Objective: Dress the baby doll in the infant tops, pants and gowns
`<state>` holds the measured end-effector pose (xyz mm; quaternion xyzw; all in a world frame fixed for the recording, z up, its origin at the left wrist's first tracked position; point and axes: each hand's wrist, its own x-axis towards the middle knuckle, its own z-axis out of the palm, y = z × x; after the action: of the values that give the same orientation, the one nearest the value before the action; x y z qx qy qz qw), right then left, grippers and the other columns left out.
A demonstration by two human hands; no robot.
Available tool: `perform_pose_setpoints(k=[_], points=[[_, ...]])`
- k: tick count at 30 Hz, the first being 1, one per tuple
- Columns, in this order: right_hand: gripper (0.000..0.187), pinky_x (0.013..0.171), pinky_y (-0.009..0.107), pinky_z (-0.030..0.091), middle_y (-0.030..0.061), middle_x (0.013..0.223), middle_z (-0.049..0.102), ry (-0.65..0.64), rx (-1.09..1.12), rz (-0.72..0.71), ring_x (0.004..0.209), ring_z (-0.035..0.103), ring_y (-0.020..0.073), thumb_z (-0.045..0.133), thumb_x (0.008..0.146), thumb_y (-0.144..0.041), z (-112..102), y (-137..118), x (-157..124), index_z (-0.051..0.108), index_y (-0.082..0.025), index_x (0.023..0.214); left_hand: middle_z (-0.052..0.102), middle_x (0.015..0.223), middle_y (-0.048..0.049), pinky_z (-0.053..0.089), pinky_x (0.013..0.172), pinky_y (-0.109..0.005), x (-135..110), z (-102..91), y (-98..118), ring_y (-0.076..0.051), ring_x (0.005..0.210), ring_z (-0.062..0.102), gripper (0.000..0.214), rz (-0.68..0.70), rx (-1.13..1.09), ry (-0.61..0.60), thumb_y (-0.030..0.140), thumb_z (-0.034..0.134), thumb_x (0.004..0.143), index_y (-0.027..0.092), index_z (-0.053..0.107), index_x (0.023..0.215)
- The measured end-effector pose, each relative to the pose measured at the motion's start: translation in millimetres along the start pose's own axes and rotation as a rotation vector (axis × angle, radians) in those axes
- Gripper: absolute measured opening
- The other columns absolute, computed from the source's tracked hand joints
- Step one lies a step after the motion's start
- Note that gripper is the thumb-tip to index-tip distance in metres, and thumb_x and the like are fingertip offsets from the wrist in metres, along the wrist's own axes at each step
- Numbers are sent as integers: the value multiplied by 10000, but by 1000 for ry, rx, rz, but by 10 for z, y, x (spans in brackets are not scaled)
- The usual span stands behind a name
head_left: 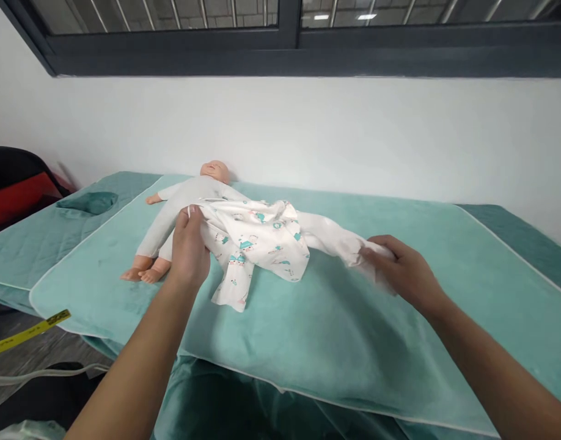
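Note:
A white baby shirt with a teal and orange print is stretched between my two hands above the bed. My left hand is closed on one edge of it, beside the doll's legs. Out to the right, my right hand grips the end of a plain white part, which looks like a sleeve turned inside out; its lower edge is blurred. Behind the cloth lies a baby doll in a white body, on its back with its head toward the wall. The shirt and my left hand hide part of the doll.
A teal padded sheet with white piping covers the bed, up against a white wall. A black and red bag stands at the far left. A yellow strap and a pale cable are at the lower left.

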<state>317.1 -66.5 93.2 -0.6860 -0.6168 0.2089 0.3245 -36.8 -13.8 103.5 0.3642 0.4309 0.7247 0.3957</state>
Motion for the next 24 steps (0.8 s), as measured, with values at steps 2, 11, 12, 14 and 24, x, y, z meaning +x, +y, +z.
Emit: perform_pose_setpoints(k=[2, 11, 12, 14, 24], points=[[265, 651, 314, 454, 51, 912, 679, -79, -97, -91, 787, 616, 218, 559, 836, -467, -1, 16, -21, 650, -222, 878, 632, 945, -28, 514, 872, -293, -23, 34, -79, -164, 921, 615, 300, 19, 96, -47, 492, 578, 861, 207, 583, 956], [220, 609, 283, 393, -4, 789, 610, -401, 167, 43, 706, 541, 171, 511, 854, -419, 280, -21, -121, 596, -226, 791, 576, 1297, -120, 401, 1080, -521, -528, -25, -584, -335, 1291, 480, 379, 557, 1060, -583, 370, 604, 828, 254, 582, 1188], [238, 577, 273, 367, -15, 728, 561, -390, 229, 76, 657, 501, 153, 514, 852, -429, 269, -57, -114, 567, -220, 751, 571, 1326, -109, 388, 1090, -545, -610, -27, -636, -357, 1316, 461, 373, 596, 1122, -711, 384, 634, 802, 280, 599, 1158], [262, 533, 259, 324, -33, 655, 463, -357, 374, 134, 596, 423, 129, 522, 845, -432, 224, -123, -95, 511, -214, 700, 593, 1316, -90, 395, 1082, -558, -713, -32, -681, -369, 1303, 481, 316, 630, 1206, -816, 368, 649, 784, 307, 619, 1093], [119, 572, 335, 420, 8, 640, 462, 91, 873, 193, 585, 466, 178, 516, 707, -350, -194, -36, 26, 499, -238, 668, 705, 878, -54, 536, 771, -371, -494, -185, -184, -241, 862, 653, 311, 169, 850, -347, 409, 403, 928, 194, 626, 946]])
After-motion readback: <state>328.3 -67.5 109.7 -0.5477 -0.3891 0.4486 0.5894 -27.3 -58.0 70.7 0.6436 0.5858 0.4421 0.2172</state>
